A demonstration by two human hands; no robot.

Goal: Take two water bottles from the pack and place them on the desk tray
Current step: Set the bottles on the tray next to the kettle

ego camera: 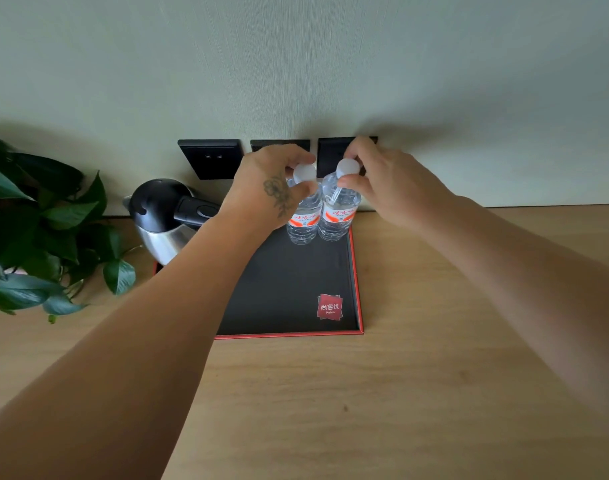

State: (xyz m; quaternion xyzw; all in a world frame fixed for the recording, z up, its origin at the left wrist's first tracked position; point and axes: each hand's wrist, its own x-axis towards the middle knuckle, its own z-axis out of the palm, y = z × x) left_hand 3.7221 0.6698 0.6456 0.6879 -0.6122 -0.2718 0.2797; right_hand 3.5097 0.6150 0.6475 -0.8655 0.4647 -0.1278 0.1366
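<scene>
Two clear water bottles with white caps and orange-and-white labels stand upright side by side at the far right corner of the black, red-rimmed tray [357, 306]. My left hand [268, 192] pinches the neck of the left bottle [302, 226] just under its cap. My right hand [389, 188] grips the right bottle [336, 223] around its cap and neck. Both bottle bases rest on the tray. The pack is not in view.
A steel kettle [164, 223] with a black lid and handle stands on the tray's far left. A leafy plant [43, 233] sits at the left of the wooden desk [400, 393]. Black wall sockets [209, 157] line the wall behind the bottles.
</scene>
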